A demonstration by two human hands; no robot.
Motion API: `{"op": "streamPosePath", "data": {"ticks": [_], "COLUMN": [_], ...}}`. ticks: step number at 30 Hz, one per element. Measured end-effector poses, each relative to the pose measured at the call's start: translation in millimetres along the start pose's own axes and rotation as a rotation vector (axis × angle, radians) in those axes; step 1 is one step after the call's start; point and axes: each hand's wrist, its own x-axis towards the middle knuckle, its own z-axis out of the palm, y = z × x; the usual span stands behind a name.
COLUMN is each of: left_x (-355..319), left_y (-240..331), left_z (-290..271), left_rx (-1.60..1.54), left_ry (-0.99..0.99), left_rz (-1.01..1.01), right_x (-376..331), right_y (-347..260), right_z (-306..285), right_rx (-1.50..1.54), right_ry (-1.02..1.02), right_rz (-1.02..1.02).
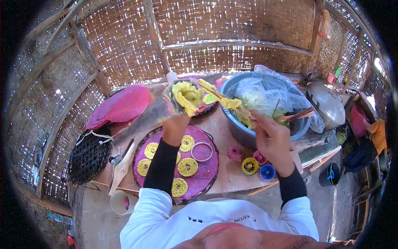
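Observation:
My left hand (175, 124) is raised over the table, closed around a blurred, long-handled holder whose cup is filled with soft yellow dough (186, 96). The holder's exact kind is hard to make out. In my right hand (273, 139) is a stick-like spatula (226, 101), thickly smeared with the same dough, its tip close to the cup. Below my left forearm, a round pink cloth-covered tray (199, 182) carries several flat yellow lacy dough rounds (188, 167) and a white ring (202, 151). To the right, beside my right hand, stands a blue basin (236, 130) with clear plastic over pale contents.
Small coloured cups (249, 166) stand near the table's front edge. A wooden paddle-like tool (120, 172) lies left of the tray. Pink cloth (120, 106) and a black woven tray (89, 157) are farther left. A lidded metal pot (327, 103) stands beyond the basin. A woven wall closes the back.

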Motion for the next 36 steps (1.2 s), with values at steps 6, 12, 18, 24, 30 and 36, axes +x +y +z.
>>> {"op": "streamPosePath", "data": {"ticks": [6,12,18,24,30,36], "left_x": [-10,-8,1,-8,-15,-22], "left_y": [-25,-21,-13,-20,-2,42], "left_z": [-3,-10,-18,-9,-15,-2], "left_rx": [-0.095,-0.118,-0.115,-0.199,-0.011,0.736], "left_ry": [0.029,-0.065,-0.227,-0.149,-0.036,0.288], "left_rz": [-0.057,-0.067,-0.152,-0.100,0.039,0.277], "right_x": [-9,-26,-20,-22,-38,12], "right_y": [-3,-6,-1,3,3,109], "right_z": [25,33,14,30,16,-9], "right_rx": [0.141,0.193,0.234,0.216,0.454,-0.308], "right_ry": [0.032,-0.024,-0.092,-0.051,-0.251,-0.515], "right_rz": [0.069,0.048,0.182,0.160,0.185,0.217]}}
